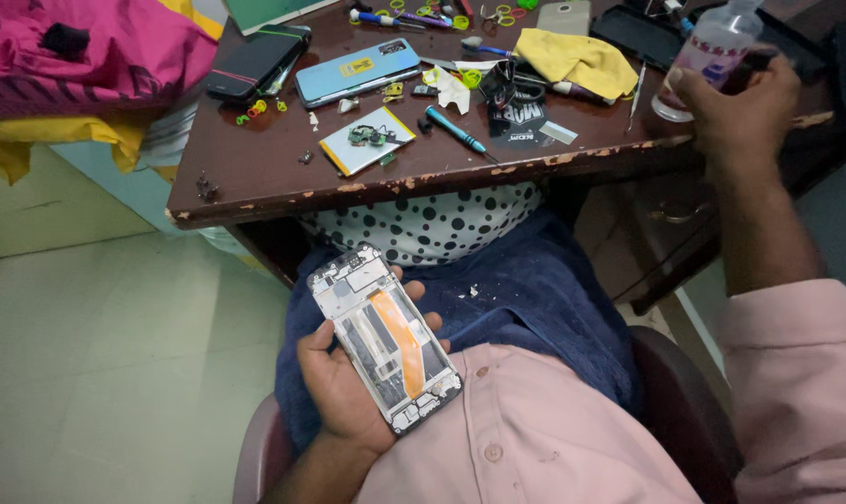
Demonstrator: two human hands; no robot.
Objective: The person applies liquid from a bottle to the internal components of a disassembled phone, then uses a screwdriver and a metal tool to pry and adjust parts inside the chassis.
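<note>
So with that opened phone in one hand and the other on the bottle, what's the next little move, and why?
Probably lifting the clear bottle off the desk and bringing it down toward the opened phone. The right hand is already wrapped around the bottle, while the left hand holds the phone face-up over the lap, its orange ribbon cable exposed and nothing else within reach.

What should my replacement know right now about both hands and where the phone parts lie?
Left hand: holds the opened phone frame, orange ribbon strip showing, above the lap.
Right hand: fingers around a clear bottle at the desk edge.
On the desk: battery, blue screwdriver, yellow cloth, two phones.
Done: back cover off, battery out.
Left: frame unassembled.
</note>
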